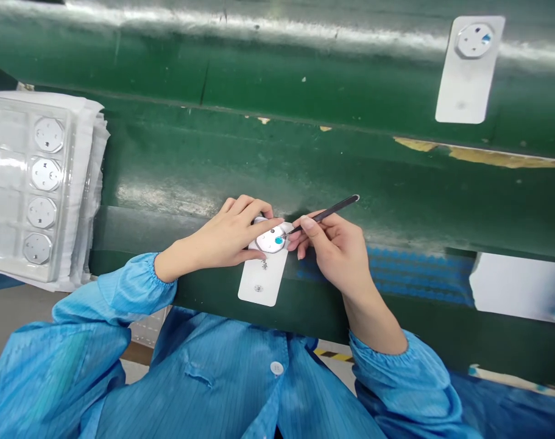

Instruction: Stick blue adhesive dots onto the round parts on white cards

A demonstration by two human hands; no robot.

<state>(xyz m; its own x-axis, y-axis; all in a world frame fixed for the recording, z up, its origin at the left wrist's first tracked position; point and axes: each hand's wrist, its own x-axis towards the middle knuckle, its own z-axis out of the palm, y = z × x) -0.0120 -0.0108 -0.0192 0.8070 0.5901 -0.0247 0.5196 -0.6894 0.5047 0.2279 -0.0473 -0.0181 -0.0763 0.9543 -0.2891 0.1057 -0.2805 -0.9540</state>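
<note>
At the frame's center, the left hand (229, 235) grips a white octagonal disc (267, 242) atop a white rectangular card (268, 283), its long axis slanting up and slightly right; the right hand (343, 247) pinches a slim black pointed tool (329, 212), tip aimed lower left at the disc's blue spot (278, 241).

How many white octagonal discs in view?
6: four discs in the plastic tray at left, the near disc at the left hand, the far disc on the upper-right plate. Frame crops the tray; more may be hidden.
</note>
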